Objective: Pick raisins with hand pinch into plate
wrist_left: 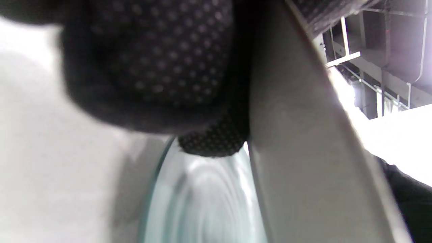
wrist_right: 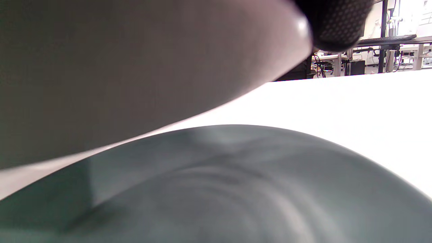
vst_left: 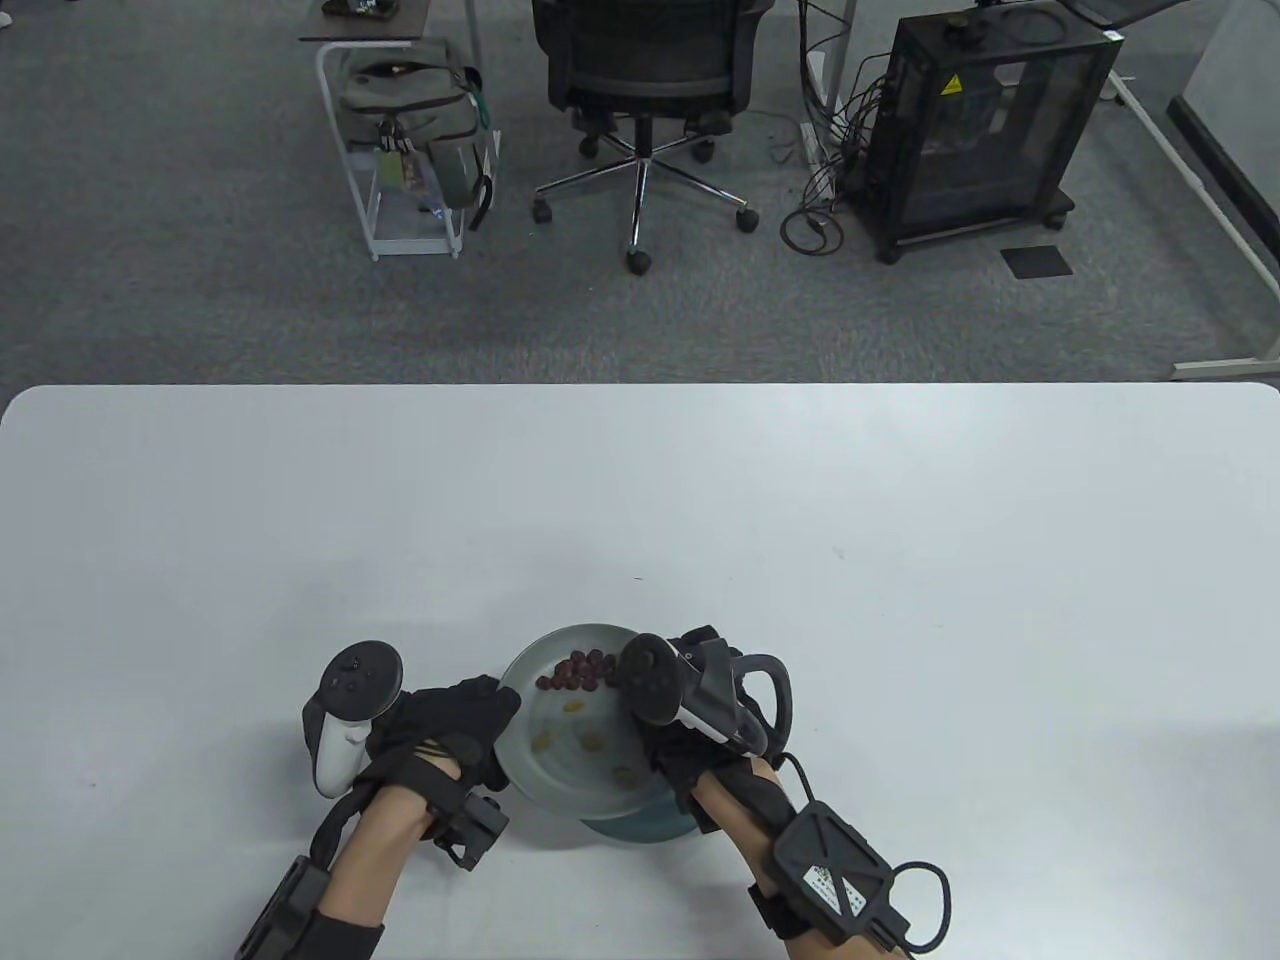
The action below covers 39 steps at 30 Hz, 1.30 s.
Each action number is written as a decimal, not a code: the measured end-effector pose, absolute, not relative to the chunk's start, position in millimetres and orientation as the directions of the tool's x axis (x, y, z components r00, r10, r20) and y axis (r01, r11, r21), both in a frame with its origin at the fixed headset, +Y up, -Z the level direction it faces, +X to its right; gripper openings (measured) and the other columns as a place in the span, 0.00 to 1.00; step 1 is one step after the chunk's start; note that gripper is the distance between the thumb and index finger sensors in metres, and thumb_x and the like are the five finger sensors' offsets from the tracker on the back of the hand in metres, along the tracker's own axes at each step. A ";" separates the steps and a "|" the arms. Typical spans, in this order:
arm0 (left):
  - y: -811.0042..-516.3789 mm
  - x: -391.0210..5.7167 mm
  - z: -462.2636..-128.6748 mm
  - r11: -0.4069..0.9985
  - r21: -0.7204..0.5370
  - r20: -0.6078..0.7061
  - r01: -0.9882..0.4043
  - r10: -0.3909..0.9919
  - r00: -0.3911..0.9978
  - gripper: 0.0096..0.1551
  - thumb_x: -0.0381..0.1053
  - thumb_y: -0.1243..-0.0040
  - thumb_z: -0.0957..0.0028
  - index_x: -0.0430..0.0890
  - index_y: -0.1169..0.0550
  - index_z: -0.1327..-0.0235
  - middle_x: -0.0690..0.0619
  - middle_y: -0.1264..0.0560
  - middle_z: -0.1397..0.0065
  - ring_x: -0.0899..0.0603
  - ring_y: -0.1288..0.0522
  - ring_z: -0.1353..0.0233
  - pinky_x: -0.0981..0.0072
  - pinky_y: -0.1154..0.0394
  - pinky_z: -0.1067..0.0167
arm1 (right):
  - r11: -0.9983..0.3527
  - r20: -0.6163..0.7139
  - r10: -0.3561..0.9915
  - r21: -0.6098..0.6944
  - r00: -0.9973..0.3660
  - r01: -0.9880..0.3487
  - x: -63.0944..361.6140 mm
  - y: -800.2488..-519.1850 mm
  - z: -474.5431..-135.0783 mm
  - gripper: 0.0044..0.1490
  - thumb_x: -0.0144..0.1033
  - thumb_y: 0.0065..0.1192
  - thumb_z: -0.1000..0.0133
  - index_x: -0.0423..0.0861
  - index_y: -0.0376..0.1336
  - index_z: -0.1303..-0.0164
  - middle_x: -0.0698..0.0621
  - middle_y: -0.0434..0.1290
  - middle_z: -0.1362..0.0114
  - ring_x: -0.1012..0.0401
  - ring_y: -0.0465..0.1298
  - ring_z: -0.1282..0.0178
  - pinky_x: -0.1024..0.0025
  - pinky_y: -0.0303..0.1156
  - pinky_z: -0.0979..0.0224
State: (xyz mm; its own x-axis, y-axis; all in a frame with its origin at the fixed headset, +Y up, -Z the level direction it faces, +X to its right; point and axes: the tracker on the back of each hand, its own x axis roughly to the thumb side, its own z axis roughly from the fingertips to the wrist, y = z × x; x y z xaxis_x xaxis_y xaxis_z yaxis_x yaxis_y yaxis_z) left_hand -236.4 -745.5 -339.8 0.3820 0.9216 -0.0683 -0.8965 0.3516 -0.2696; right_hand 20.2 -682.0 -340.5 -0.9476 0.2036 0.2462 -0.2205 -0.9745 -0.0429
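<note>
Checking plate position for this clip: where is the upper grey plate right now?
In the table view the grey plate sits near the table's front edge, tilted between the left hand and right hand, above a second plate.

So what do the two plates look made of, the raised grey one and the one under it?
The upper plate looks like matte grey ceramic or melamine: opaque, with one small glint at its rim. The lower plate looks like glossy blue-green glazed ceramic or glass, showing concentric rings and soft reflections in both wrist views. Neither is certain.
</note>
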 end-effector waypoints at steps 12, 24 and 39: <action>-749.1 -242.7 -342.3 0.429 -0.230 -0.090 -0.873 0.884 0.458 0.29 0.48 0.38 0.47 0.23 0.21 0.52 0.42 0.07 0.64 0.44 0.11 0.78 0.55 0.19 0.75 | -0.908 0.244 0.404 -0.012 -0.882 -0.419 42.0 -672.0 -339.6 0.39 0.38 0.85 0.57 0.41 0.67 0.37 0.47 0.84 0.43 0.44 0.73 0.33 0.43 0.72 0.32; -749.4 -273.9 -345.6 0.352 -0.099 -0.154 -0.931 0.919 0.364 0.29 0.49 0.39 0.47 0.24 0.22 0.50 0.42 0.07 0.62 0.44 0.11 0.77 0.56 0.19 0.74 | -0.881 0.158 0.458 -0.047 -0.875 -0.470 77.0 -674.7 -345.7 0.38 0.37 0.84 0.55 0.41 0.67 0.37 0.46 0.84 0.43 0.43 0.73 0.34 0.43 0.71 0.33; -742.2 -287.8 -344.7 0.332 -0.024 -0.148 -0.943 0.932 0.332 0.29 0.49 0.39 0.46 0.24 0.22 0.50 0.42 0.07 0.62 0.44 0.11 0.77 0.56 0.19 0.75 | -0.964 0.153 0.264 0.050 -0.952 -0.259 67.6 -709.6 -358.9 0.37 0.36 0.85 0.55 0.42 0.68 0.38 0.45 0.84 0.44 0.49 0.79 0.50 0.51 0.77 0.43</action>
